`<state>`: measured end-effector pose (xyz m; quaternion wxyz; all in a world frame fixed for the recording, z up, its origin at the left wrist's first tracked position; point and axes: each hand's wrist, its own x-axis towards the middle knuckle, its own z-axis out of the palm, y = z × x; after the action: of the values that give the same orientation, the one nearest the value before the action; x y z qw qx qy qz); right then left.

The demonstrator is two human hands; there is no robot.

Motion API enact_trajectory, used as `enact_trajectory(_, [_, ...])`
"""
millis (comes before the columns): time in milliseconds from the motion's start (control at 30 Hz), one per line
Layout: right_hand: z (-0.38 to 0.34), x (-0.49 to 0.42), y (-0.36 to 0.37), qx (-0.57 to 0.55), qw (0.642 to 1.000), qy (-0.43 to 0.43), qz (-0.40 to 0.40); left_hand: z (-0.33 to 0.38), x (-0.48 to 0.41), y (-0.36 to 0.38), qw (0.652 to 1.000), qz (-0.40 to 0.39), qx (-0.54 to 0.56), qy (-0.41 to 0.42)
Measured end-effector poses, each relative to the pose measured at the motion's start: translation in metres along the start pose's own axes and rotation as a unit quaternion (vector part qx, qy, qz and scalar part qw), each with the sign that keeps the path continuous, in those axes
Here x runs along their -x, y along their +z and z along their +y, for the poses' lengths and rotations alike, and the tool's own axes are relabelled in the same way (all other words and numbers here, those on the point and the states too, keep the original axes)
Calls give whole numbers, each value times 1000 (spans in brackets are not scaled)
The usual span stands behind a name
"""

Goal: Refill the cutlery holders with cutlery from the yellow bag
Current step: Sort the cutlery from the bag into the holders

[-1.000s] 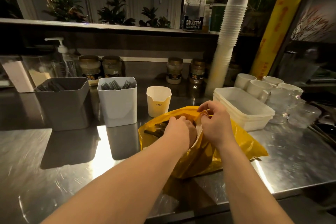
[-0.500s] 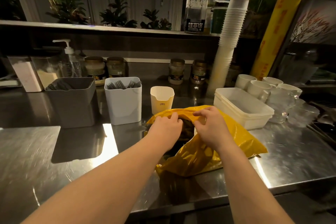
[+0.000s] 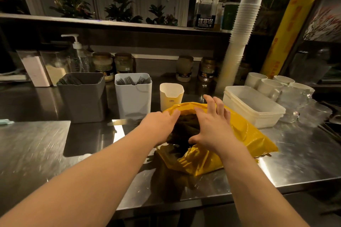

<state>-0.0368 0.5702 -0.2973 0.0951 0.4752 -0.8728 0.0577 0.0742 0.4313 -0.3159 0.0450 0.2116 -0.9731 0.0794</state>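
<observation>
Yellow bag [image 3: 239, 134] lies mid steel counter [image 3: 36, 143], mouth open w/ dark cutlery [image 3: 184, 127] inside. L hand [image 3: 160, 125] sits palm-down at the mouth's 9 o'clock rim, fingertips dipping in; can't tell its grip. R hand [image 3: 212, 125] is over the 3 o'clock side, fingers splayed wide, holding nothing. Grey holder [image 3: 83, 99] and white holder [image 3: 132, 99] are at 10-11 o'clock, cream holder [image 3: 171, 96] at 12.

Left hand [image 3: 159, 125], right hand [image 3: 212, 125]: both bare. Forearms [image 3: 96, 177] bare as well, uncovered all the way down to the bottom edge of the view.
</observation>
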Motion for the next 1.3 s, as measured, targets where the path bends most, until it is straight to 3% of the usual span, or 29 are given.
enact_trajectory(167, [-27, 0, 4, -23, 993, -116, 6, -10, 0, -11, 998, -68, 2, -14])
enact_trajectory(300, [-31, -16, 20, -34, 993, -90, -74, -11, 2, -10, 997, -70, -8, 12])
enact_trajectory(600, [-34, -43, 21, -56, 987, -135, -71, -27, 5, -15, 999, -48, -15, -3])
enact_trajectory(767, [-48, -54, 17, -128, 971, -127, -158, -37, 0, -29, 997, -72, 2, 2])
enact_trajectory(967, [-49, -73, 21, -98, 972, -115, -183, -38, -9, -36, 996, -79, 31, 10])
enact_trajectory(1300, [-69, -96, -7, -146, 966, -138, -165, -59, 4, -75, 986, 66, -146, -49])
